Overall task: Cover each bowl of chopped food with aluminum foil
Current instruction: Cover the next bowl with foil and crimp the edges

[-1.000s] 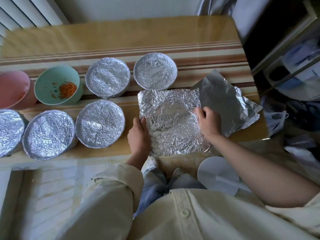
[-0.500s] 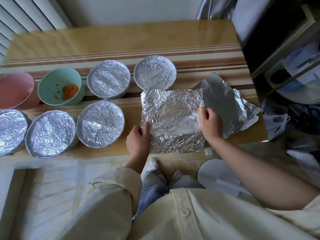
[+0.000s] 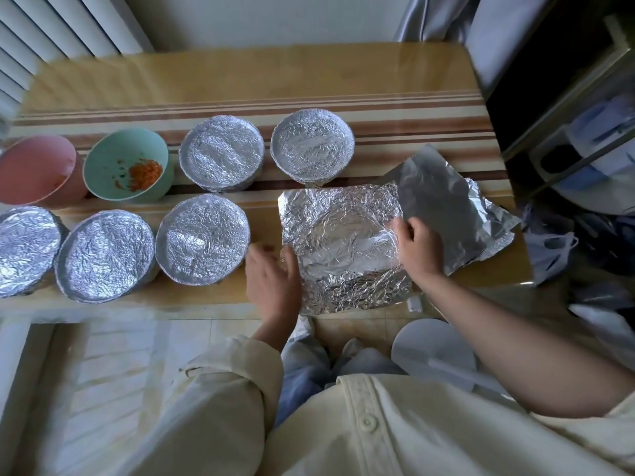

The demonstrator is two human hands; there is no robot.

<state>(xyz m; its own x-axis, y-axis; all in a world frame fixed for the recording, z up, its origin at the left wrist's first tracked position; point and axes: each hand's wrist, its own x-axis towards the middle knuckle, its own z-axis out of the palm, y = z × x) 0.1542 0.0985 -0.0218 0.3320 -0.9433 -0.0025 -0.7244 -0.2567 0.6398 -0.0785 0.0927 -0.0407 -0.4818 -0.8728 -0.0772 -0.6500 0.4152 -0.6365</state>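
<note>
Soft daylight, glare on the glossy table (image 3: pixel 240 73), blurred, warped edges

The left hand (image 3: pixel 271 274) is letting go of the left edge of the foil (image 3: pixel 343 242). Its fingers are spreading and blurred, with perhaps only the thumb touching. The foil is settling, and a round rim mark is showing more clearly.

Crinkled foil sheet (image 3: pixel 343 242) draped over bowl

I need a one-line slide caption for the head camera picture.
Right hand pinches a foil sheet, left hand touches its edge; five covered bowls stand beside it.
</note>
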